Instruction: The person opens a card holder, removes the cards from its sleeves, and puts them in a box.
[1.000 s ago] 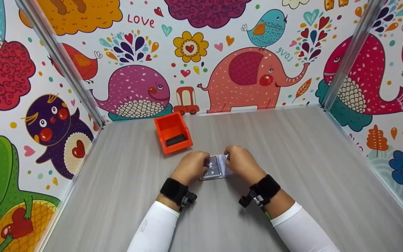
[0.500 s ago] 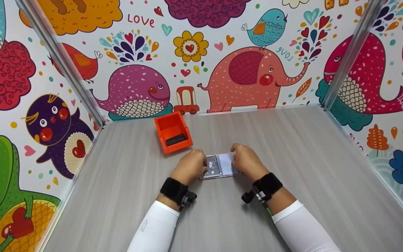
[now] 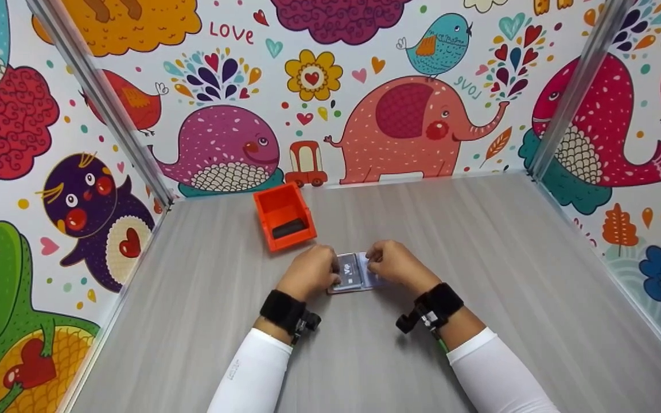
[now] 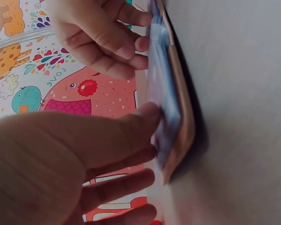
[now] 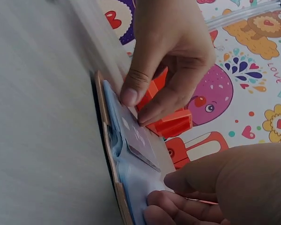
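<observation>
Unfolded card holder on the bench, just below centre frame, long axis left to right; its dark card points lengthwise up-frame. Left hand, fingers extended, touches the card; whether the right hand grips cannot be told.

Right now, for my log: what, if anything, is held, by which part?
Left hand is at the outer edge of the VIP card, right hand at a clear sleeve; grip cannot be told.
</observation>
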The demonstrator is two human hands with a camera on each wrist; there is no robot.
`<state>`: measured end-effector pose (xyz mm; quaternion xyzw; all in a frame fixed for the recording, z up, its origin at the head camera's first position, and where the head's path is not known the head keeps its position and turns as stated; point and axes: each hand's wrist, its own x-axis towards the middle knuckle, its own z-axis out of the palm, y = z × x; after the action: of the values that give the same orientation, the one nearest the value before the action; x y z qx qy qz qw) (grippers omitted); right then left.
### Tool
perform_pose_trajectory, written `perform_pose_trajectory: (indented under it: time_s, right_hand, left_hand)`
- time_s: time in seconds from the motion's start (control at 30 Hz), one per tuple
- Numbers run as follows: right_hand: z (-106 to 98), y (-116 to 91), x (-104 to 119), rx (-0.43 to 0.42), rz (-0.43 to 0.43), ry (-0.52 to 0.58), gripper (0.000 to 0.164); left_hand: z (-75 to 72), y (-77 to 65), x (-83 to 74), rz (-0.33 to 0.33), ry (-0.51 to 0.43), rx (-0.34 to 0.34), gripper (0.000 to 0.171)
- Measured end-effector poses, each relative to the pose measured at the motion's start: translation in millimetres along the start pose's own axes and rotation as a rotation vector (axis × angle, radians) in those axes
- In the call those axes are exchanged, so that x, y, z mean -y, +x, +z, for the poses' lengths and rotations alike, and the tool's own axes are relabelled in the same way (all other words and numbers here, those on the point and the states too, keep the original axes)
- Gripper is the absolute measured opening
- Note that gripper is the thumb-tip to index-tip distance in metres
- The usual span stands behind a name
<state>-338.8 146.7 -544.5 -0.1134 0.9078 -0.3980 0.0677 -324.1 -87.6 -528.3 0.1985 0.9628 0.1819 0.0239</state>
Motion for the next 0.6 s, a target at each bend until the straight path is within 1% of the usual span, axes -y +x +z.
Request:
perform_pose_trajectory:
  time_s: [0.1,0.27,0.33,0.47,0.6]
  right_hand:
    - [0.0,1.4,-3.1,0.019,0.014,0.046,0.020]
    - [0.5,2.2,-2.2,0.029,0.058,0.118,0.036]
    - [2.4,3.0,-1.3,0.025,0.075,0.155,0.040]
    - [6.7,3.7,0.5,0.004,0.077,0.222,0.045]
    - [10.4,3.4,0.5,-0.009,0.092,0.296,0.048]
  left_hand:
    - [1.0,0.5,-0.9,0.018,-0.010,0.004,0.018]
    - [5.1,3.1,-2.4,0.096,0.022,-0.039,0.018]
    - [6.9,3.9,-2.6,0.117,0.039,-0.052,0.019]
    - [8.8,4.5,-3.0,0.115,0.044,-0.053,0.019]
    - [8.9,4.1,-4.0,0.093,0.041,-0.040,0.018]
